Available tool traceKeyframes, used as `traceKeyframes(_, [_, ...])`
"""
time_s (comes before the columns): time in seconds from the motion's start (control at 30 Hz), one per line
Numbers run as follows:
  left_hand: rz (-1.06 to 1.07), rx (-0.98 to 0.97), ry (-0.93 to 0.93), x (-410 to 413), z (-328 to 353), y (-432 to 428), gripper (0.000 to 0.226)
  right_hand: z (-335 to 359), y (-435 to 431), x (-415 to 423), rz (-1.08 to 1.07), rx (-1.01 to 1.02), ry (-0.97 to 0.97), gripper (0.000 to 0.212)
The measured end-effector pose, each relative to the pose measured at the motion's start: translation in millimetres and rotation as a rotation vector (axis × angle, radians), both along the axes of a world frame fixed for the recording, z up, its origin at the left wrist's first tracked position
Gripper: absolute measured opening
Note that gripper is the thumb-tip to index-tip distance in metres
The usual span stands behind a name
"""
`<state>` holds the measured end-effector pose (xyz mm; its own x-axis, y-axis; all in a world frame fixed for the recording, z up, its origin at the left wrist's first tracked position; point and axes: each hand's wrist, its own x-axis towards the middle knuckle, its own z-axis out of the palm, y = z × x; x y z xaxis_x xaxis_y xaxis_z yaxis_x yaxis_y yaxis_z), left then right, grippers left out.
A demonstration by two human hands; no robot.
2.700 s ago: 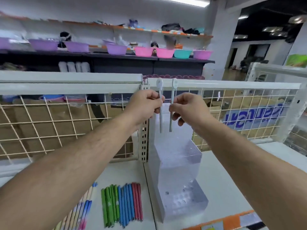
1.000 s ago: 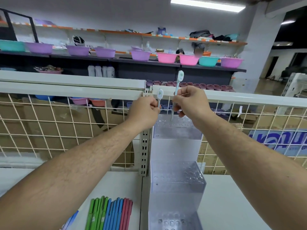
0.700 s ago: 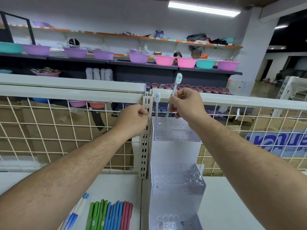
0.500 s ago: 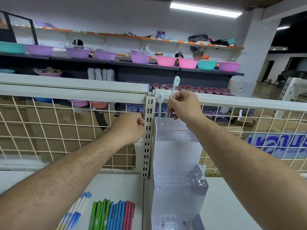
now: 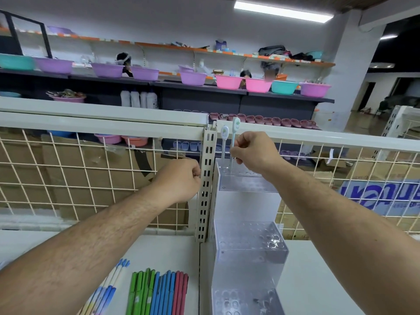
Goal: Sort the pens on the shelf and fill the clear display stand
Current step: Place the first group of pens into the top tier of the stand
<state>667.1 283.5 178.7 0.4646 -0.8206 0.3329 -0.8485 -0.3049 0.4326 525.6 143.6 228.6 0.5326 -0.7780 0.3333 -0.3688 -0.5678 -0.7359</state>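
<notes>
A person's right hand (image 5: 252, 151) pinches a pale blue pen (image 5: 235, 133) upright over the top tier of the clear display stand (image 5: 247, 253) at the shelf's (image 5: 318, 280) back edge. A white pen (image 5: 224, 137) stands just beside it. The left hand (image 5: 179, 180) is curled and empty. Coloured pens (image 5: 156, 292) lie near the front edge.

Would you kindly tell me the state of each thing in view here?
left hand, fingers curled, nothing visible in it.
right hand, pinching the pale blue pen.
pale blue pen, upright, lower end in the top tier.
white pen, standing free in the top tier.
clear display stand, upright on the shelf.
coloured pens, lying flat in a row.
</notes>
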Motion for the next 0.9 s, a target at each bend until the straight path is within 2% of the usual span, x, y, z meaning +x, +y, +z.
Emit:
traceKeyframes(0.23, [-0.013,0.002,0.004,-3,0,1,0.017,-6,5,0,-0.017,-0.12,0.029,0.008])
traceKeyframes(0.43, [-0.016,-0.018,-0.006,-8,0,3,0.016,-4,7,2,-0.045,-0.163,0.211,0.013])
traceKeyframes(0.7, [-0.049,-0.026,0.02,-16,-2,3,0.019,-7,21,-13,-0.109,-0.261,0.303,0.014])
traceKeyframes(0.9, [-0.132,-0.057,0.0,-24,-5,13,0.018,-5,59,-37,-0.136,-0.361,0.351,0.033])
